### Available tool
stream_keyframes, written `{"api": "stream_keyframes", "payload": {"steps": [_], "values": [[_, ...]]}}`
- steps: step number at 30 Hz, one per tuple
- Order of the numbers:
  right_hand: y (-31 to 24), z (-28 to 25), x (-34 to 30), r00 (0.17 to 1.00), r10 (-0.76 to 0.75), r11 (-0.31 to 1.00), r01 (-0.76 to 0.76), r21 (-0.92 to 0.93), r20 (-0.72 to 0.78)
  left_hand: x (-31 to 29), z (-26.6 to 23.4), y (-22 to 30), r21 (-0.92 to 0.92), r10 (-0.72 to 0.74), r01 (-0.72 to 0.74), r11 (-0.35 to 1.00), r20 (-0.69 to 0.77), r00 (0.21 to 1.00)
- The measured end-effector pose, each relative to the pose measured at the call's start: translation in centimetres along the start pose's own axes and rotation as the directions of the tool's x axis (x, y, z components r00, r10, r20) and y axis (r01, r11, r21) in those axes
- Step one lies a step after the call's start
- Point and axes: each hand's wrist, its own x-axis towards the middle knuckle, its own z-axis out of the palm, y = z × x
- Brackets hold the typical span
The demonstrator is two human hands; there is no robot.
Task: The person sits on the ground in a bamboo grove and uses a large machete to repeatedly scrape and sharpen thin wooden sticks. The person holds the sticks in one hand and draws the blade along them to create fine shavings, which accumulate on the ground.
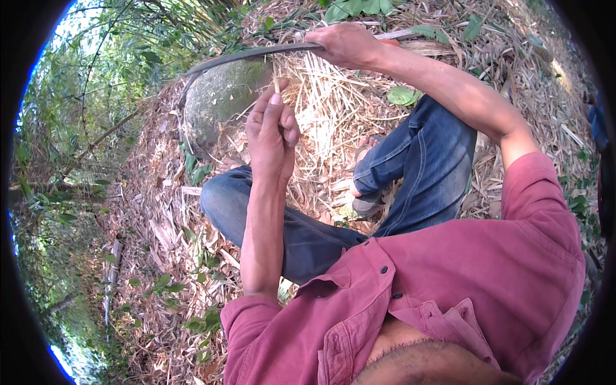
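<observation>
My left hand is raised in front of the left knee, its thumb and fingers closed on a thin pale stick that points upward. Farther out, my right hand is wrapped round the near end of a long, dark, curved blade. From the fist the blade runs left, passing above the stick and over the far side of a rounded grey stone. Whether it touches the stone I cannot tell. The grip itself is mostly hidden inside my right hand.
Pale shavings and split strips lie heaped between the stone and my crossed legs in blue jeans. Dry leaf litter covers the ground. Green plants stand along the left, and a broad green leaf lies beyond my right knee.
</observation>
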Motion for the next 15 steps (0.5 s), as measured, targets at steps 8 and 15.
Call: {"api": "stream_keyframes", "payload": {"steps": [8,15], "values": [[-2.3,-0.5,-0.3,0.994,-0.108,0.991,0.110,0.076,-0.034,0.1,0.2,0.0,-0.001,-0.043,0.043,0.999,-0.096,0.994],[-3.0,0.0,-1.1,0.976,-0.215,0.977,0.215,-0.020,-0.024,0.6,-0.4,-0.4,0.080,-0.087,0.089,0.993,-0.027,0.996]]}}
